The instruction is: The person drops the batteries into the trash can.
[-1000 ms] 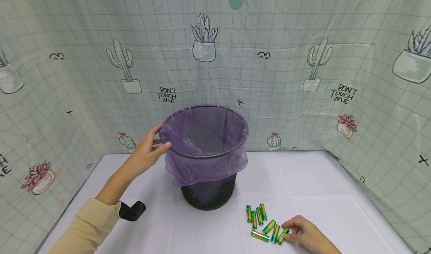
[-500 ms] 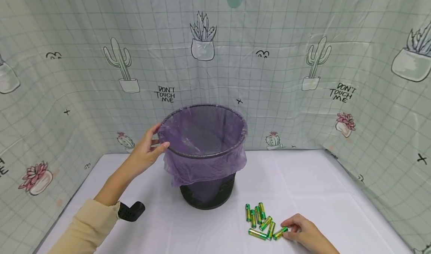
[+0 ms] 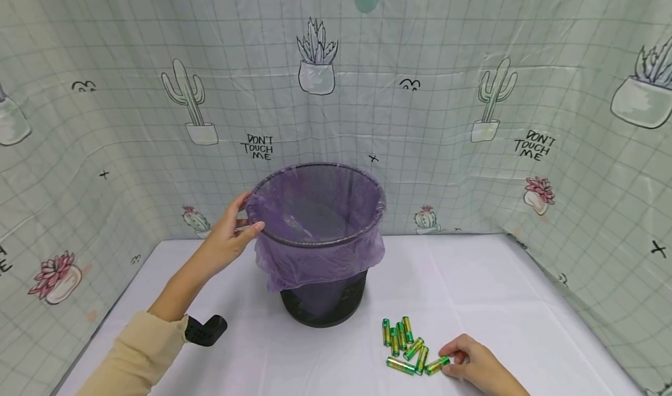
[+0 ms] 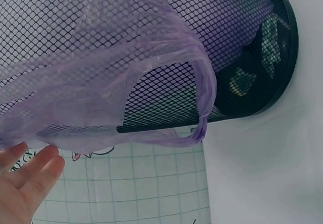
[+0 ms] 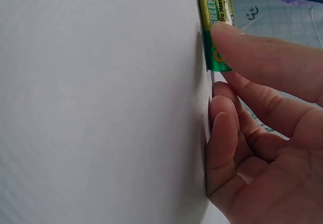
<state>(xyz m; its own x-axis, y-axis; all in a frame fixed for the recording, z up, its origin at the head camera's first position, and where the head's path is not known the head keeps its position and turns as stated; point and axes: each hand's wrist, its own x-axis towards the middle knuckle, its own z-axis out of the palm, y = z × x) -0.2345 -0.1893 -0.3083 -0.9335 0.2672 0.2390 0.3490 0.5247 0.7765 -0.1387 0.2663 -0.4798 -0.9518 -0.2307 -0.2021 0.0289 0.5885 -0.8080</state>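
The R hand (image 3: 472, 364) of the person has one green-yellow battery (image 3: 437, 365) pinched b/w thumb & index finger. This battery is at the front of the white table (image 3: 451, 291), to the R of the bin; if it rests fully on the cloth or is a bit lifted, I cannot tell. Its label says GREENCEL, & also Heavy Duty. The other fingers of this hand are bent in, close to the tabletop.

Seven other batteries (image 3: 401, 365) lie flat just beside: four approx. in parallel, three at diff. angles.

The L hand (image 3: 228, 238) grips the black mesh bin (image 3: 356, 294) at the L side of its rim, w/ thumb at the near part & fingers on the outer side. The purple bag (image 3: 320, 267) lines the bin, & its edge is folded over the rim & hangs outside. On the L arm I see a beige sleeve (image 3: 133, 352) & a black device (image 3: 207, 330). In the bkgd is a grid-pattern curtain (image 3: 367, 122) w/ cacti.
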